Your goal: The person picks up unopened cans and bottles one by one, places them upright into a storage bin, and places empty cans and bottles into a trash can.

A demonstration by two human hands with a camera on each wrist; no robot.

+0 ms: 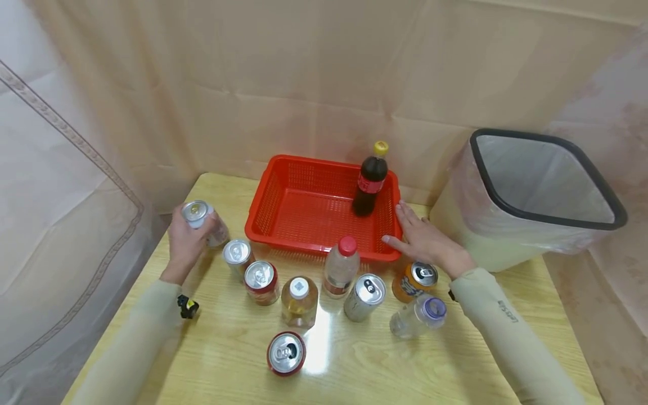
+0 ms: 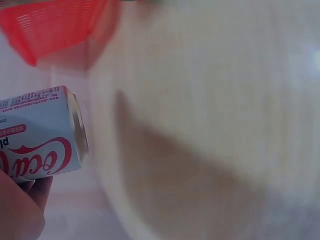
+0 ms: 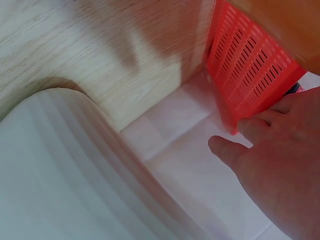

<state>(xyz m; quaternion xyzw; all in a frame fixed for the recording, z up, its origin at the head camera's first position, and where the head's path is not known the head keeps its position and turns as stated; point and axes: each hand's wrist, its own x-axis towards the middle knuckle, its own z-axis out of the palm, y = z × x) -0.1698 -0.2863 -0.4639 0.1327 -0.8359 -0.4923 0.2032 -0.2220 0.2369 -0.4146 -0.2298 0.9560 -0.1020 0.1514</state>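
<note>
On the left of the head view, my left hand [image 1: 186, 239] grips a white Coca-Cola can [image 1: 216, 230] by its upper part. The left wrist view shows this can [image 2: 37, 132] with red lettering, off the table surface. My right hand [image 1: 427, 239] rests against the right side of the red plastic basket [image 1: 304, 242], its fingers fairly straight. Inside the basket, at its right end, a cola bottle [image 1: 371, 185] with a yellow cap stands upright. In the right wrist view, the fingers [image 3: 255, 127] touch the basket's slotted wall [image 3: 250, 62].
A lined trash bin [image 1: 466, 219] stands right of the basket. In front are several cans and bottles: an orange can [image 1: 407, 284], a purple-capped bottle [image 1: 412, 320], a grey can [image 1: 360, 304], a red-capped bottle [image 1: 339, 273], an amber bottle [image 1: 298, 309] and red-rimmed cans [image 1: 261, 284].
</note>
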